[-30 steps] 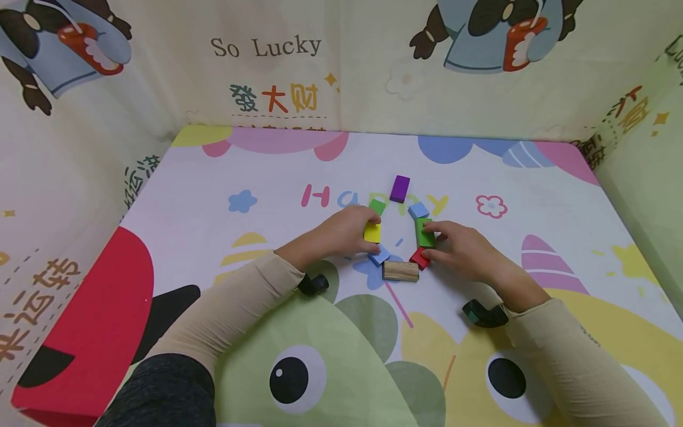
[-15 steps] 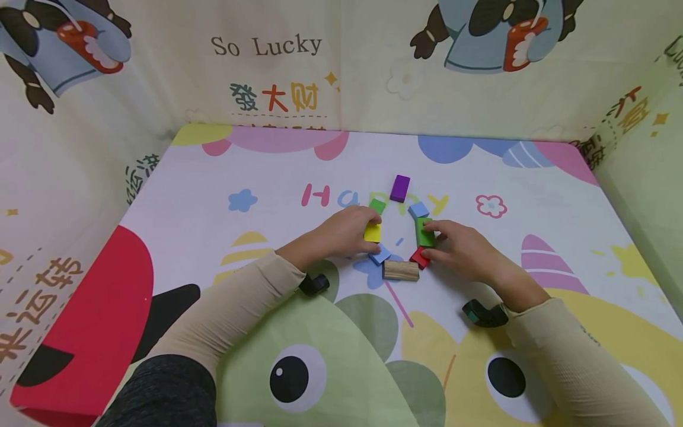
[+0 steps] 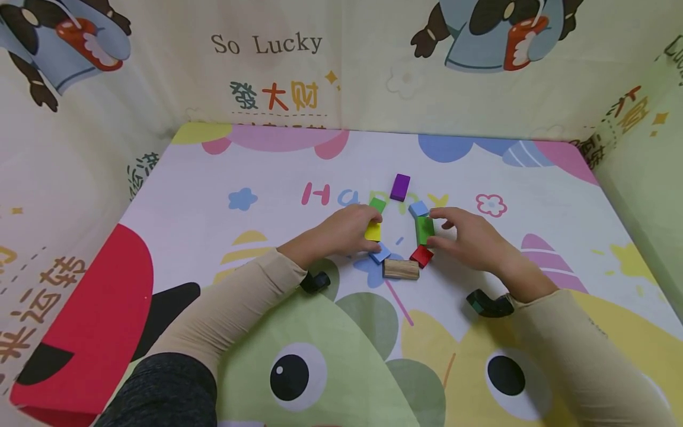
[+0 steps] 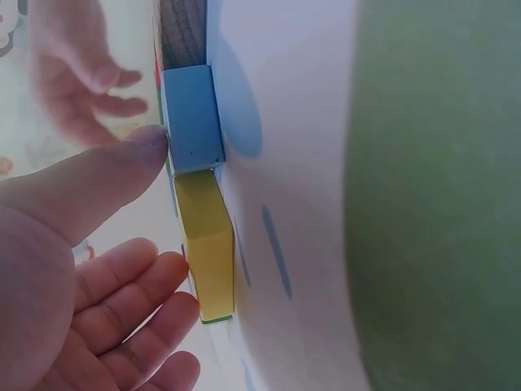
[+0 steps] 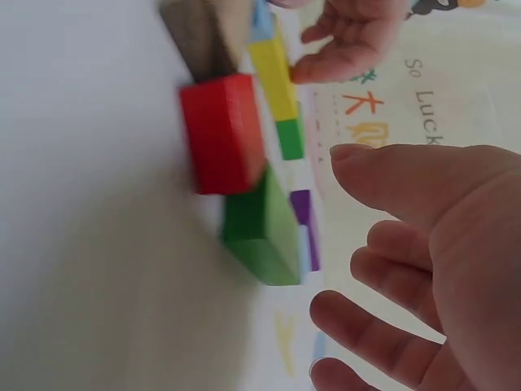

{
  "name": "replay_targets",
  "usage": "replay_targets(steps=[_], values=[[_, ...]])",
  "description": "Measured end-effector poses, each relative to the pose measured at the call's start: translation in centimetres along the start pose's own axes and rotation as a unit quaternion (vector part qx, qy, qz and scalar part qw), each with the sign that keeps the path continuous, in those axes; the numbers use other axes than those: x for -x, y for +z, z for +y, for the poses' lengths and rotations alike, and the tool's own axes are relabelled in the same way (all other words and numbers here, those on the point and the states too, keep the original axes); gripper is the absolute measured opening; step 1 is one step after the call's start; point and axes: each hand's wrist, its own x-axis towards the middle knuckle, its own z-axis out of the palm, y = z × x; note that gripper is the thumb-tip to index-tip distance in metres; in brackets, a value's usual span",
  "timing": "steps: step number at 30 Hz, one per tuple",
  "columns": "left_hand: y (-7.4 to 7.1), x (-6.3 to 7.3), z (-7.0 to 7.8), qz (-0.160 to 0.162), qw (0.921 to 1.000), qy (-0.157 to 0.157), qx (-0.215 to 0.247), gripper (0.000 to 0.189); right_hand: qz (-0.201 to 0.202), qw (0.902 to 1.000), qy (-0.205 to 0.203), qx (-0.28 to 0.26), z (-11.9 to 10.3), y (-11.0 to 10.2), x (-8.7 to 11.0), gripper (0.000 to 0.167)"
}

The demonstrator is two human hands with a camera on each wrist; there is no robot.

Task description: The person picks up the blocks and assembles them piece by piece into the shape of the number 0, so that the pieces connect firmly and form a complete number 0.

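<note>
On the printed mat, coloured wooden blocks form a ring open at the back in the head view. My left hand [image 3: 347, 230] rests by its left side, fingertips against the yellow block [image 4: 213, 252] and thumb tip at the edge of the blue block [image 4: 194, 114]. A small green block [image 3: 377, 204] lies just beyond those fingers. To the right, my right hand [image 3: 472, 240] is beside the longer green block [image 3: 424, 230], fingers spread and holding nothing. In the right wrist view a gap separates it from that block and the red block [image 5: 221, 134].
A wood-grain block [image 3: 401, 269] closes the near side of the ring. Another blue block [image 3: 418, 209] sits behind the longer green one, and a purple block [image 3: 400, 187] lies farther back. Cartoon-printed cloth [image 3: 368, 95] hangs behind and along both sides.
My right hand has drawn off the longer green and red blocks, shifting slightly right and back with its fingers opening. My left hand stays at the yellow block.
</note>
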Motion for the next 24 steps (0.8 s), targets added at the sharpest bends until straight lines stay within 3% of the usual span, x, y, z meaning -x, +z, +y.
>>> replay_targets(steps=[5, 11, 24], values=[[-0.1, 0.1, 0.0, -0.002, 1.0000, 0.001, -0.002, 0.060, 0.002, 1.0000, -0.006, 0.006, -0.3, -1.1, -1.3, 0.055], [-0.1, 0.2, 0.0, -0.002, 1.0000, 0.005, 0.001, 0.059, -0.010, 0.9997, 0.016, 0.014, -0.7, -1.9, -3.6, 0.056], [-0.1, 0.2, 0.0, -0.004, 1.0000, -0.006, -0.005, 0.060, -0.057, 0.9967, 0.018, 0.055, -1.3, -3.1, -8.5, 0.049]])
